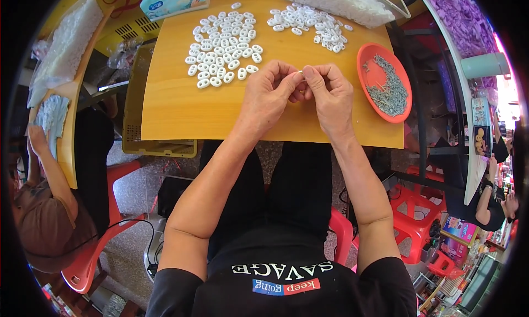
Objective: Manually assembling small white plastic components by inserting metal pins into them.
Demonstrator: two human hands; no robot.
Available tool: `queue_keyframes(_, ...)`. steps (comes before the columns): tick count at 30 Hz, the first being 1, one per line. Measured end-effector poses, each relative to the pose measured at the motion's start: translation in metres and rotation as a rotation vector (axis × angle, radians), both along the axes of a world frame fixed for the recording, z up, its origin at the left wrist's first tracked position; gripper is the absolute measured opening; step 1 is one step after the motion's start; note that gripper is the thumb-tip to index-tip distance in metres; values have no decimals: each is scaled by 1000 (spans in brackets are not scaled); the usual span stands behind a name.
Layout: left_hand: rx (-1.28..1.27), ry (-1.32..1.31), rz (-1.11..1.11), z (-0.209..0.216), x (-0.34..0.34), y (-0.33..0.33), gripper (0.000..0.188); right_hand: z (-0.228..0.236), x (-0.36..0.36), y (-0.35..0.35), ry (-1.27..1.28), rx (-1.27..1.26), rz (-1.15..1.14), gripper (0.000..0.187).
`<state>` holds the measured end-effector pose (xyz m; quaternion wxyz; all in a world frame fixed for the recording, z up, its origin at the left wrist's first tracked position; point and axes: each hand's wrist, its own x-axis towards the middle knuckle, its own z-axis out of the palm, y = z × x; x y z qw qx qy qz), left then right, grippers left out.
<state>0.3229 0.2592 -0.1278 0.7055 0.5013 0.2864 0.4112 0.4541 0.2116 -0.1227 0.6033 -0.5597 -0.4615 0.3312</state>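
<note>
Pinch above the table (pixel 187 116)

From afar I'm seeing the red dish (pixel 374 74) sitting beside the right hand (pixel 332 95), likely keeping its metal pins (pixel 392 94) gathered and within reach. White pieces (pixel 219 51) are lying in two groups beyond, probably being kept apart deliberately. Between dish and pieces, the left hand (pixel 270 94) is meeting the right, both pinching a small pale part (pixel 301 72) with barely any gap; fingers are hiding its shape.

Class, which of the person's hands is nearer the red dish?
Right. The right hand is just left of the red dish; the left hand is farther left.
</note>
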Motion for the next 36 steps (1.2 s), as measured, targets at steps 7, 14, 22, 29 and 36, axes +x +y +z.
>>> queue_keyframes(7,11,-30,37,-3,0,3,17,2,-2,6,53,-13,5,19)
queue_keyframes(14,-32,-70,6,-2,-1,4,18,21,15,2,-61,-46,57,23)
queue_keyframes(22,-11,-17,-10,0,-4,2,17,26,24,9,-711,236,105,13)
queue_keyframes(29,-23,-31,-24,-2,-3,2,15,17,16,7,-685,201,53,15)
queue_keyframes(36,16,35,9,-2,-1,1,15,5,9,7,-649,232,-25,17)
